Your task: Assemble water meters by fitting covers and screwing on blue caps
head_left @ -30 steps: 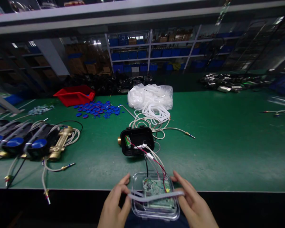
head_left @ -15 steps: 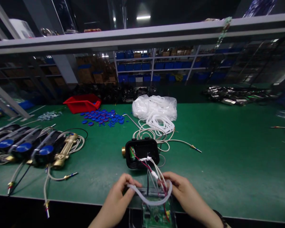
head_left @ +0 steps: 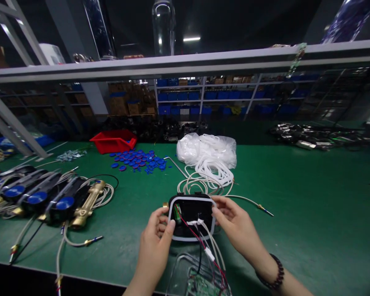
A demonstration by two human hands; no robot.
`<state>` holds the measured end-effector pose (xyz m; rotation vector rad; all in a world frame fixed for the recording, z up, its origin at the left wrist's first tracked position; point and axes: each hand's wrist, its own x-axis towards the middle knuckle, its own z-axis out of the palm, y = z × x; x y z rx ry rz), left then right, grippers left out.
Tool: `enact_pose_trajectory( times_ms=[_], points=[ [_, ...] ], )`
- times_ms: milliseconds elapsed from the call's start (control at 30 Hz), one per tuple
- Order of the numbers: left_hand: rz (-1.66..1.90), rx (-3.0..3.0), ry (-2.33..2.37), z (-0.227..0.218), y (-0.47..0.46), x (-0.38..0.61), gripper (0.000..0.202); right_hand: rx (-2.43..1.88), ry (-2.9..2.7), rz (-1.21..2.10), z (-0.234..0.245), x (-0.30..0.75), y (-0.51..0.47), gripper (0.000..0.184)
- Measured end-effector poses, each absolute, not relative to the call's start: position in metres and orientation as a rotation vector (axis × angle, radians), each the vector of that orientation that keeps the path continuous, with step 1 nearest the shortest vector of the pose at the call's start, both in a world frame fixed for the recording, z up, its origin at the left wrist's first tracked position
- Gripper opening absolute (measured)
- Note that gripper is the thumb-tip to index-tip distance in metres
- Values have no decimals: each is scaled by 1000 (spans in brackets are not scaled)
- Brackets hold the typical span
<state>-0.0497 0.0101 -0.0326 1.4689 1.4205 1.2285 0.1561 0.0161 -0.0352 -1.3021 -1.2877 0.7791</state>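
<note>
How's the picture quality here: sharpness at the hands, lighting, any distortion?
Head view: the left hand, right hand and black housing are sharp and evenly lit; the overhead shelf beam runs slanted, stretched by the wide lens; the far shelving is dim and soft; the ceiling lamp glares mildly.

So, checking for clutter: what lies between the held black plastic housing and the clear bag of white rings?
In the head view, coiled beige cables lie on the green mat between the black plastic housing and the clear bag.
</note>
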Motion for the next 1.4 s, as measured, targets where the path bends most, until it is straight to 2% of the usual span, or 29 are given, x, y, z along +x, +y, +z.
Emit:
enact_pose_trajectory(
  times_ms=[167, 400, 633, 867, 1167, 1333, 1400],
  points=[
    [1295, 1495, 1523, -37, 17, -47, 28, -1325, -1404, 543, -30, 151, 25, 29],
    [1405, 1613, 1512, -27, 32, -44, 26, -1313, -1397, 518, -32, 149, 38, 28],
    [1410, 1620, 1477, -18, 49, -42, 20, -1279, -1323, 581, -37, 152, 37, 28],
    [1328, 1273, 1406, -14, 54, -41, 23, -1277, -1199, 752, -37, 156, 44, 24],
    [1394, 1093, 1335, -27, 62, -37, 25, -1192, -976, 1077, -45, 158, 53, 46],
    [1335, 1165, 1286, -23, 69, -32, 38, -1202, -1073, 1151, -33, 150, 60, 45],
    [1246, 1232, 1258, -20, 73, -28, 37, -1232, -1105, 1146, -31, 144, 65, 44]
  ],
)
